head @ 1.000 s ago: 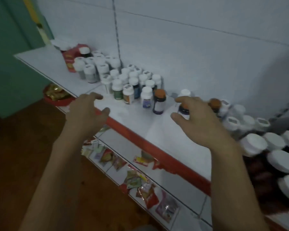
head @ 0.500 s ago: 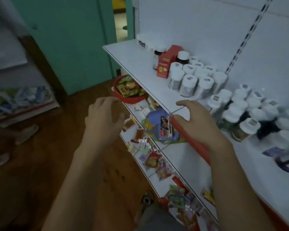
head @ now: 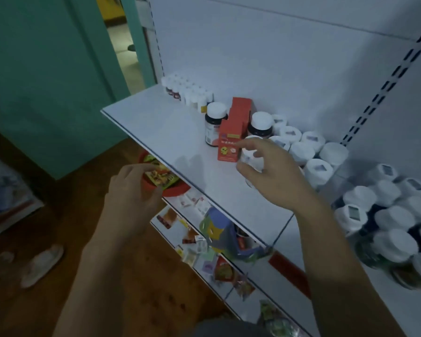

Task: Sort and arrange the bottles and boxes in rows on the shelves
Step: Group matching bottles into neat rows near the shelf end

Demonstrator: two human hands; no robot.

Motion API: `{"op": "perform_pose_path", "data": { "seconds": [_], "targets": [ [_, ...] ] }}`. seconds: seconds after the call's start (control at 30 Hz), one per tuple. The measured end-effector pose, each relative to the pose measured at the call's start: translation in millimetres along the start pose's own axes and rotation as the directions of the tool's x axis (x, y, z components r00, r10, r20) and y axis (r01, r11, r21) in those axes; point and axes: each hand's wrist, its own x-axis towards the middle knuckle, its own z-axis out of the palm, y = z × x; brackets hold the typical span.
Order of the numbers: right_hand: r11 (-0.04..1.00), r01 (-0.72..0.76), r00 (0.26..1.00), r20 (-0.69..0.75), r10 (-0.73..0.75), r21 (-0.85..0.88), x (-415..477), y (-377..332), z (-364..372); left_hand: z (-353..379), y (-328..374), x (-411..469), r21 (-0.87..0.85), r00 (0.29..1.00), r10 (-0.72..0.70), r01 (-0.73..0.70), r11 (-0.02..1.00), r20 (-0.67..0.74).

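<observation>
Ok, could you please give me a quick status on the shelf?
Right hand grips white bottle; left hand free. Red box close beside it.

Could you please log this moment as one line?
right hand grips white plastic bottle beside red cardboard box | left hand empty, off white shelf

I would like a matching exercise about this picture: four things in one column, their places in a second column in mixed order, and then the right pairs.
Things:
1. red box
2. red bowl
3. white bottle
4. shoe

Places:
A. on the wooden floor
B. gripped by the right hand
C. upright on the upper shelf, beside a dark bottle
D. below the upper shelf, behind the left hand

Pairs: 1-C, 2-D, 3-B, 4-A.
</observation>
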Motion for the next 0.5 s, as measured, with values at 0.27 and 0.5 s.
{"op": "perform_pose_path", "data": {
  "seconds": [0.27, 0.5],
  "targets": [
    [0.972, -0.229, 0.949, -0.236, 0.208, -0.062, 16, 23, 16, 33, 10, 129, -0.094, 0.959, 0.252, -0.241, 0.966, 0.127],
    [0.889, -0.429, 0.852, -0.399, 0.339, -0.16, 71, -3, 57, 47, 4, 237, -0.257, 0.843, 0.489, -0.433, 0.864, 0.224]
  ]
}}
